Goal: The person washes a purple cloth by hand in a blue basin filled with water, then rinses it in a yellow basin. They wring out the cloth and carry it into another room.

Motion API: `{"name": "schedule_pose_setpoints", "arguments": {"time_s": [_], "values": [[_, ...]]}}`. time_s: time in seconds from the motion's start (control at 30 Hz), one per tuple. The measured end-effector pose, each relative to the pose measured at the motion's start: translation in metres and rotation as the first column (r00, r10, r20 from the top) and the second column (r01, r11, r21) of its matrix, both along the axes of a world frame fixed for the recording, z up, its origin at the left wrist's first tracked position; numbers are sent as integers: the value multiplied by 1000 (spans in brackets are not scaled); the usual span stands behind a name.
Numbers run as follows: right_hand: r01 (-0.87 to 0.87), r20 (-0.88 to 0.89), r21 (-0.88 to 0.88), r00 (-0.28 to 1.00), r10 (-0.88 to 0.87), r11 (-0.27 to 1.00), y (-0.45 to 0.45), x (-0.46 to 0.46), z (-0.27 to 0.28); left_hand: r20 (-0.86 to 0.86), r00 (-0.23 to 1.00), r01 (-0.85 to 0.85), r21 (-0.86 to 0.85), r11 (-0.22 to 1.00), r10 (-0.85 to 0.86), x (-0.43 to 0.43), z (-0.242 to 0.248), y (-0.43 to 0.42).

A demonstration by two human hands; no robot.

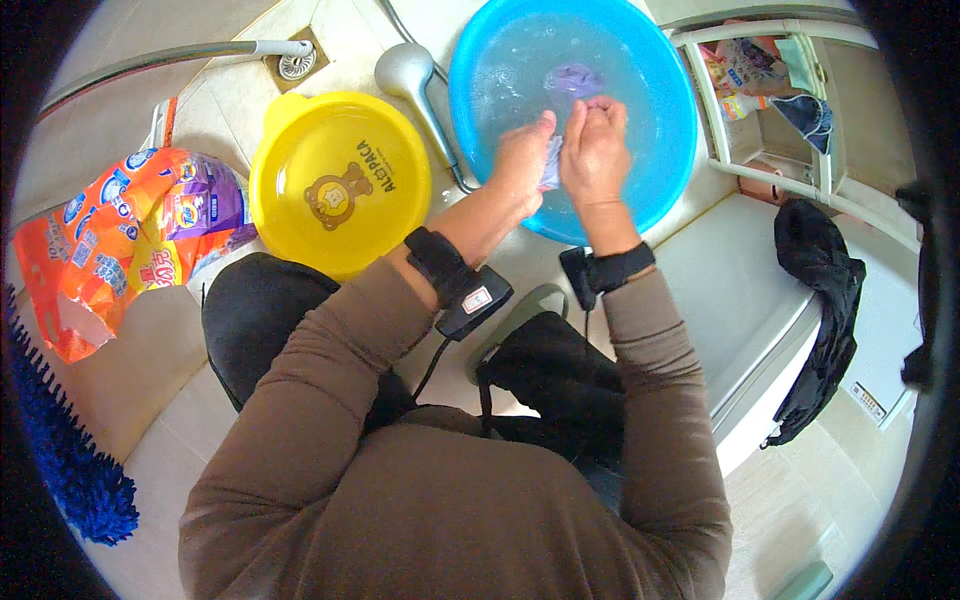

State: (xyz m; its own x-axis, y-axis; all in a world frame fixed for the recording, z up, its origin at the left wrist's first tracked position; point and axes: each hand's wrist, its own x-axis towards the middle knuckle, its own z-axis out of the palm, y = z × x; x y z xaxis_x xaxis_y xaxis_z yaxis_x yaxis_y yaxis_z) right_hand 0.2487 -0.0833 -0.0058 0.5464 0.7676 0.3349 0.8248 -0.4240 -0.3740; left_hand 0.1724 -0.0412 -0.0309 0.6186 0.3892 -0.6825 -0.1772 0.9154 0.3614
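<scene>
Over the near part of a blue plastic basin (660,187) of cloudy water, my left hand (520,161) and my right hand (596,154) hold a light purple cloth (553,163) between them. The cloth is bunched, and both hands are closed around parts of it. Just beyond my fingers, more purple cloth (574,79) lies in the water; whether it is the same piece I cannot tell. Left of the basin stands a yellow plastic basin (292,225) with clear water and a printed bear. Between the two basins a grey shower head (405,69) rests on the floor.
An orange Tide detergent bag (142,225) lies at the left, above a blue chenille mop or duster head (67,450). A hose end sits over a floor drain (298,64). At the right are a white rack (720,97) and a white appliance (735,307) with black cloth (821,300) on it.
</scene>
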Motion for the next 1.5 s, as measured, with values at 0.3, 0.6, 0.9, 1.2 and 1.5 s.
{"name": "schedule_pose_setpoints", "arguments": {"time_s": [0.3,0.6,0.9,1.2,1.5], "values": [[76,-90,-54,993,-81,996,-8,9,-7,-58,997,61,46,997,-58,-2,20,-8],[131,112,-65,986,-123,989,-22,21,-33,-93,996,12,191,982,6,-5,7,-4],[-236,-779,-106,624,67,966,-21,9,12,-19,999,43,749,661,-44,-13,-14,52],[-46,-516,-291,849,-116,956,-20,46,-10,202,972,-10,547,837,-120,-24,18,61],[-153,-259,-785,961,-93,600,-61,50,-97,61,985,138,291,947,-162,-20,-18,33]]}}
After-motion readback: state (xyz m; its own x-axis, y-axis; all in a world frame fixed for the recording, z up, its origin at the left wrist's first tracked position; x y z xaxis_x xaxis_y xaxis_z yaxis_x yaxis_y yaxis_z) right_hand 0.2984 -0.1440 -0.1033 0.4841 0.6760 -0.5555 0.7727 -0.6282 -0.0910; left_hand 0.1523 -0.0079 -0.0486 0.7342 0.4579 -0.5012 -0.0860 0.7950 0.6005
